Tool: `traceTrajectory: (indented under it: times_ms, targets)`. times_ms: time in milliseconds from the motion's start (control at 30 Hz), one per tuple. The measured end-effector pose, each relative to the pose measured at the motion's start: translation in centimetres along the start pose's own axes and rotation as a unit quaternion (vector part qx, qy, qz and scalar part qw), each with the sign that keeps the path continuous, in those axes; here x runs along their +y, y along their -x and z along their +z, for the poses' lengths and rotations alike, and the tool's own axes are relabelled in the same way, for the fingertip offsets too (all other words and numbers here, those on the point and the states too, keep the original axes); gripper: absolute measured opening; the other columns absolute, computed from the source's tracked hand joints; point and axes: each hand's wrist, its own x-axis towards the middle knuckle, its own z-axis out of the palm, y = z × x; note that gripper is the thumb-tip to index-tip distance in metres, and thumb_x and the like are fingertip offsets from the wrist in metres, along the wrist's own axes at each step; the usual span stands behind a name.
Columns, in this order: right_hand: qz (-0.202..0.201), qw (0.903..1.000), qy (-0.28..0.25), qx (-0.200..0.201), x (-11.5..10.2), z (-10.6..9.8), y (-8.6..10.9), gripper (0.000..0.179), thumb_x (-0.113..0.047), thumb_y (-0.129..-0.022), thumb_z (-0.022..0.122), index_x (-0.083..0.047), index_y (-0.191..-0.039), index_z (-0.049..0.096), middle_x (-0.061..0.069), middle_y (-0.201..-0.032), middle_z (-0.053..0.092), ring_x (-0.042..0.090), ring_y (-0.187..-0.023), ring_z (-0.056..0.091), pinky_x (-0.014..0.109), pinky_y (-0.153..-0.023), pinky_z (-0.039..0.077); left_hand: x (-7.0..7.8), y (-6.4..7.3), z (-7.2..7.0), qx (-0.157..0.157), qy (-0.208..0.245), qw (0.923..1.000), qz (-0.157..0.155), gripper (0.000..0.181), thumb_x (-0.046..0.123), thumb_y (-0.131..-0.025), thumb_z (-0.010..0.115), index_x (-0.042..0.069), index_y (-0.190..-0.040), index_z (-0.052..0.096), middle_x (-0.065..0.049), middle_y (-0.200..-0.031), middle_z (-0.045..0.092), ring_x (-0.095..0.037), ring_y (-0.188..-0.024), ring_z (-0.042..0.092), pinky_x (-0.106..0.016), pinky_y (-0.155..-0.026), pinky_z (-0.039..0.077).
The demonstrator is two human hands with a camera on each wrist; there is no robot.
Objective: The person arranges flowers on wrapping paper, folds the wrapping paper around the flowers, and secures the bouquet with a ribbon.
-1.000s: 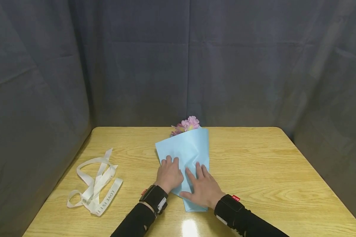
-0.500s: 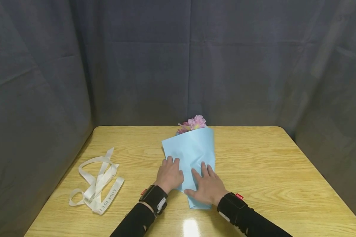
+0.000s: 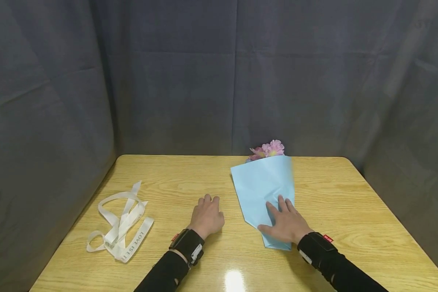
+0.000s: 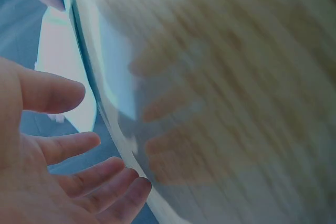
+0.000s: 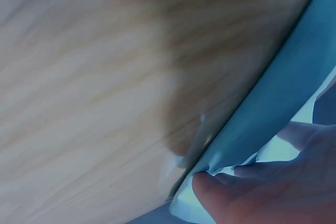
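Light blue wrapping paper [image 3: 260, 182] is folded round pink and purple flowers [image 3: 268, 150], whose heads show past its far end. My right hand [image 3: 286, 223] presses on the lower part of the wrapped bouquet with fingers spread; in the right wrist view its fingertips touch the blue paper [image 5: 273, 108]. To the left of the bouquet, my left hand [image 3: 207, 217] is apart from it, over the table. The left wrist view shows that hand [image 4: 68, 156] holding nothing, fingers loosely extended. The stems are hidden inside the paper.
A loosely tangled white ribbon [image 3: 122, 223] with printed letters lies on the left of the wooden table [image 3: 182, 174]. Grey cloth [image 3: 175, 89] hangs behind the table and along both sides.
The wrapped bouquet has slid to the right along with my right hand. My left hand has come off the paper and stays in nearly the same place.
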Motion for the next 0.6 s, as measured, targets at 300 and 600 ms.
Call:
traceTrajectory:
  times_ms: [300, 600]
  targets:
    - [0.036, 0.9993, 0.0, -0.008, 5.4, -2.2, 0.7, 0.093, -0.063, -0.091, 0.061, 0.002, -0.154, 0.038, 0.042, -0.158, 0.01, 0.062, -0.145, 0.007, 0.073, -0.112, 0.017, -0.5, 0.3, 0.0, -0.008, 0.009, 0.9999, -0.006, 0.048, 0.017, -0.1, 0.057, -0.006, -0.141, 0.051, -0.024, -0.129, 0.051, -0.039, -0.115, 0.048, -0.052, -0.092, 0.047]
    - [0.083, 0.9965, -0.007, -0.006, 10.4, -3.5, 1.5, 0.094, -0.055, -0.092, 0.061, 0.01, -0.152, 0.032, 0.047, -0.155, 0.003, 0.069, -0.14, 0.003, 0.077, -0.109, 0.014, -0.9, 0.6, -0.2, -0.014, 0.007, 0.9998, -0.012, 0.048, 0.017, -0.1, 0.057, -0.007, -0.141, 0.051, -0.025, -0.132, 0.049, -0.04, -0.117, 0.048, -0.053, -0.093, 0.046]
